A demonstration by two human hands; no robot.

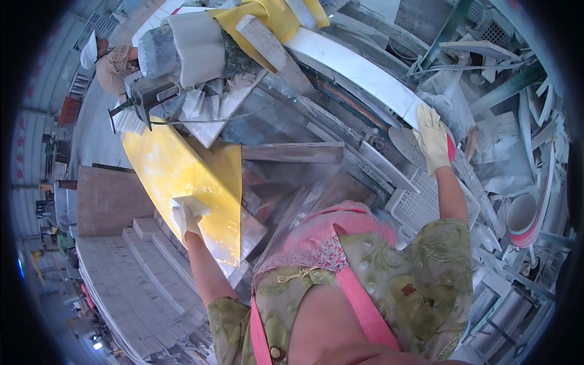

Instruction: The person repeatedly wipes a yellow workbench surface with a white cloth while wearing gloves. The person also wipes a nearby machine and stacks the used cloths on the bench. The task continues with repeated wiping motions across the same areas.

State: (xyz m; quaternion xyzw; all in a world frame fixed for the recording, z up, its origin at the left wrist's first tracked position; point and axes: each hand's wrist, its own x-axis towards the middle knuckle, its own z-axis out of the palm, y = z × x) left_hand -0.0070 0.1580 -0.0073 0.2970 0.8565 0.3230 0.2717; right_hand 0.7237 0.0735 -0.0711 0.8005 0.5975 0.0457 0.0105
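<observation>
The person's left hand (184, 218), in a pale glove, is closing its fingers around a small, flat, whitish slab-like piece (196, 205), and the two are sitting over a glossy, wet-looking yellow sheet (176, 161) that is sloping beside stacks of grey-white blocks (131, 271). The right hand (431, 137), in a cream glove, is lying open with its fingers stretched out, pressing or resting on the near end of a long, curving row of smooth white tiles (359, 67). Just beside that palm a red-edged part (451, 148) is showing; I can't tell whether the glove is touching it.

To my eye the small piece is looking light enough for one hand, stiff rather than bendy, and probably brittle at its corners. With the sheet below gleaming wet, it is likely being slippery too, so pinching it across its faces or along opposite edges, thumb against fingers, is seeming the safest hold. The white tiles are appearing hard, smooth and liable to slide; a flat palm near the end is suiting them better than fingertips digging at a thin, chippable rim.
</observation>
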